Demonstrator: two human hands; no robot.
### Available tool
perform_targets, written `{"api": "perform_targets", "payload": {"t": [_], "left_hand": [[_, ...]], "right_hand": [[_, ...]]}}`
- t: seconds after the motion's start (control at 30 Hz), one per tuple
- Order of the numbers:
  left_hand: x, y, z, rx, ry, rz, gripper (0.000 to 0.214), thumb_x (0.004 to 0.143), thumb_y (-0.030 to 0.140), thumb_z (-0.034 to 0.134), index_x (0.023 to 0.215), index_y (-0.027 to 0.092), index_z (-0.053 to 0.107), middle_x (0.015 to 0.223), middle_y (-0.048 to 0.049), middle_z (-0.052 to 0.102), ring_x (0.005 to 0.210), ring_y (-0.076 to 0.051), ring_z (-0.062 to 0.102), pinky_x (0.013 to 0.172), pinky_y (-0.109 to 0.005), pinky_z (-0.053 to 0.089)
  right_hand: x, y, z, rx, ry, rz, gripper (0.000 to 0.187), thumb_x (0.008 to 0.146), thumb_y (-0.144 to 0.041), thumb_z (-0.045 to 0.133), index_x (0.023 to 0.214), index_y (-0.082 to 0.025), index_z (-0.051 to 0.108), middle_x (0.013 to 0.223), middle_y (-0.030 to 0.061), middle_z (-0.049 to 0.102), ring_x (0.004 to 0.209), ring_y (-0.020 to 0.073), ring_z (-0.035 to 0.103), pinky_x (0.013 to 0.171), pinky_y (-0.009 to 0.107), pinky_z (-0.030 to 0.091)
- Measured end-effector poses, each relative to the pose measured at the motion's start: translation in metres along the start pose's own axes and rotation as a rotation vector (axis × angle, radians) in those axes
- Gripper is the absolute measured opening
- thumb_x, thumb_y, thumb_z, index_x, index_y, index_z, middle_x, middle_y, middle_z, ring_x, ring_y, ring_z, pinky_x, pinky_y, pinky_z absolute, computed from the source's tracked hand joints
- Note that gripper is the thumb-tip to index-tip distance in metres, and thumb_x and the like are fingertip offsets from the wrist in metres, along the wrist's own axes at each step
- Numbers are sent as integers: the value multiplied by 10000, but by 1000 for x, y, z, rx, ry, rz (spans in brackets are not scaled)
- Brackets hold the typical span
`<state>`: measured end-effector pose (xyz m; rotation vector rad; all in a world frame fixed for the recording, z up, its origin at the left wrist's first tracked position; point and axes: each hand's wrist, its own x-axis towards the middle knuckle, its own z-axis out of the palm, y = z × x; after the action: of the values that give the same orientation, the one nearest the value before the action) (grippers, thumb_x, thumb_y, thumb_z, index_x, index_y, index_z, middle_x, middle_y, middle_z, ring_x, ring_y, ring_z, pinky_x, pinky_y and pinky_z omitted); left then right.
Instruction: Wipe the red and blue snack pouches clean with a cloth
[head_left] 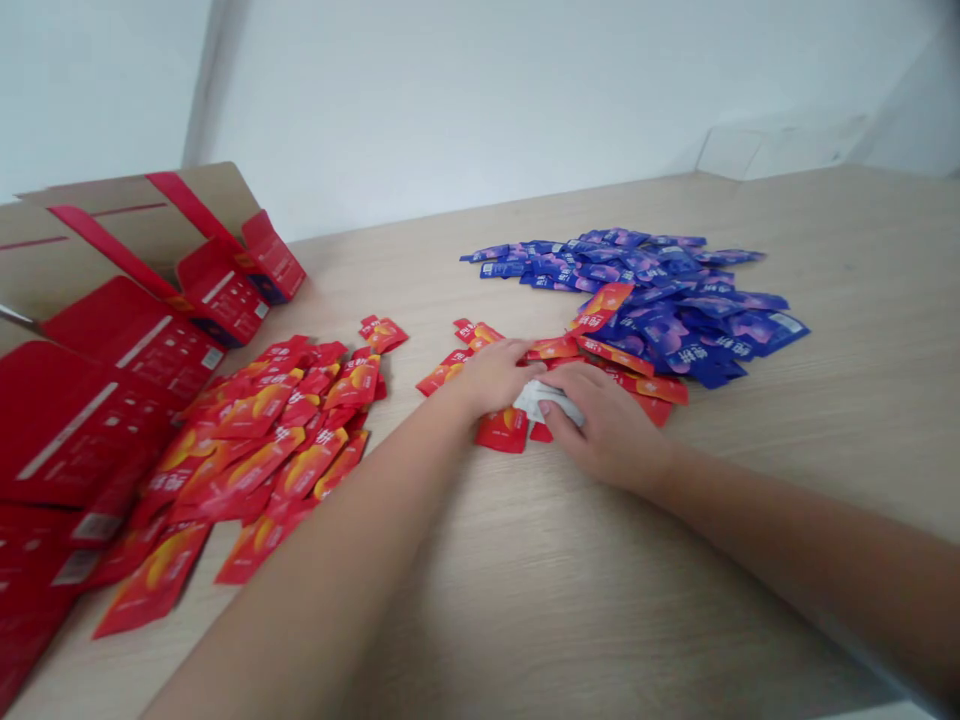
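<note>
Left hand (491,376) and right hand (606,425) clasp a crumpled white packet (544,402); red sachets (501,431) lie beneath the grip, blue sachets (675,320) beyond it.

Left forearm (315,570) and right forearm (787,540) bare, reaching in, converging at centre. Left hand (491,375) palm down, fingers angled across. Right hand (604,430) palm down, knuckles high, fingers curled under. Hands right together, touching at fingertips, wrists low.

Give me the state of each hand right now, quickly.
Left hand: partly curled, fingertips beside the crumpled white item; cannot tell if gripping.
Right hand: closed over the crumpled white item, apparently holding it.
</note>
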<state>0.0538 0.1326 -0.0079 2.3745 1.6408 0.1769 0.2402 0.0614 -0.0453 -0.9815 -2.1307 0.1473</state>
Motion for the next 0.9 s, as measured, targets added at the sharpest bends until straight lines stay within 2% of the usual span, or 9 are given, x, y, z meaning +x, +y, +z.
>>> {"api": "perform_targets", "payload": {"t": [0.07,0.17,0.23,0.33,0.47,0.57,0.67,0.77,0.9], "left_hand": [[-28,-2,-11,37,35,-27,544,1104,458,413,1571,217,552,1689,-129,486,1606,-338,376,1300,-508,315],[-91,-9,-22,159,115,-135,638,1091,424,448,1655,125,427,1781,-206,287,1677,-417,170,1335,-641,122],[-138,-18,-21,378,91,-298,671,1080,453,466,1640,83,450,1726,-252,383,1638,-445,290,1315,-629,227],[-203,-30,-7,468,-42,-462,625,1091,421,420,1577,45,531,1584,-254,574,1471,-416,555,1200,-581,446],[-263,-35,23,514,116,-356,531,1091,418,462,1516,140,618,1438,-193,687,1257,-388,668,1050,-540,555],[-288,-32,42,482,234,-274,501,1083,450,512,1501,196,620,1266,-157,743,1052,-349,707,950,-516,595],[-300,-32,52,440,299,-237,504,1086,445,517,1507,180,599,1275,-160,732,1069,-335,709,938,-501,621],[-303,-36,57,502,248,-234,454,1072,246,475,1491,166,630,1411,-188,685,1218,-349,695,997,-509,622],[-296,-40,46,647,83,-299,665,926,-52,368,1532,86,604,1455,-250,669,1285,-344,703,954,-459,652]], "right_hand": [[-1,1,-1,-2,14,-2,260,1030,-252,585,1275,-202,655,1213,168,735,1138,355,689,1006,568,577],[0,1,-2,10,6,8,248,1030,-258,588,1264,-209,654,1205,163,733,1142,353,688,1012,565,570],[1,1,-3,16,-6,18,235,1031,-254,588,1251,-204,654,1199,162,732,1136,347,691,1011,559,569],[1,2,-2,24,-15,14,229,1032,-250,591,1247,-192,647,1203,165,728,1136,339,693,1008,546,571],[-1,5,0,-2,-11,12,239,1037,-285,598,1254,-198,646,1212,163,731,1141,344,697,1003,546,573],[-2,6,0,-10,-16,3,237,1042,-297,597,1255,-206,647,1193,151,735,1123,335,700,987,533,578],[-1,6,-1,-3,-30,0,227,1042,-290,594,1252,-220,642,1184,140,732,1109,327,698,979,529,578],[-1,6,-2,6,-37,7,219,1037,-285,597,1242,-219,641,1181,140,730,1099,326,698,971,528,576],[-1,6,-2,14,-32,11,216,1033,-312,610,1226,-224,650,1171,136,734,1085,328,702,959,523,577]]}}
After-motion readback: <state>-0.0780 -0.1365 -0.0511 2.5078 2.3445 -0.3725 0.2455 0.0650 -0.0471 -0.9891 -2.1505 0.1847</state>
